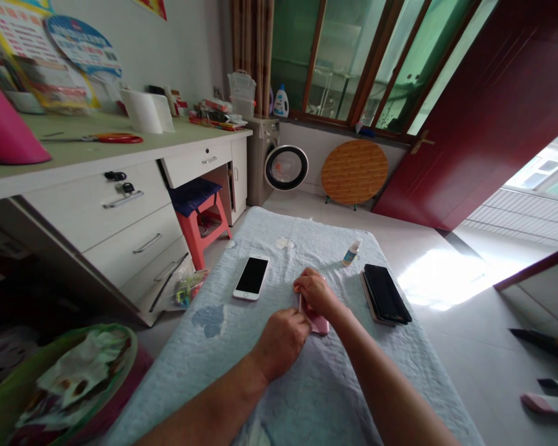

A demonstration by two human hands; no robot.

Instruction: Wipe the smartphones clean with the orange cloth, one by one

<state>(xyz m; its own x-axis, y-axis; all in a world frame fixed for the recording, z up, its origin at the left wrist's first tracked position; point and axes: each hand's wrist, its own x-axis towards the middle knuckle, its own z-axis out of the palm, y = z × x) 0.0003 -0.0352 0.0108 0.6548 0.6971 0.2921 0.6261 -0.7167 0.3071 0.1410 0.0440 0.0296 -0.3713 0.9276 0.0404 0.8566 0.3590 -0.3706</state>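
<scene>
A flat pink phone-sized thing (pixel 322 326) with rounded corners lies on the cloth-covered table, mostly hidden under my hands; whether it is a phone or just a case, I cannot tell. My left hand (pixel 283 342) is closed, its fingers pinching the near left side of it. Across its far part bends my right hand (pixel 317 292), fingers curled down around the edge. To the left a white phone (pixel 252 278) with a dark screen lies face up. At the right, a black phone (pixel 385 293) rests on a paler flat thing. Behind it stands a small spray bottle (pixel 351 253).
A pale blue quilted cloth (pixel 204 365) covers the table. On the left are a desk with drawers (pixel 121 207), a red stool (pixel 199 232) and a waste basket (pixel 132 350) with crumpled paper. Farther back are a washing machine (pixel 260 133) with its door open and a round wooden tabletop (pixel 354 171).
</scene>
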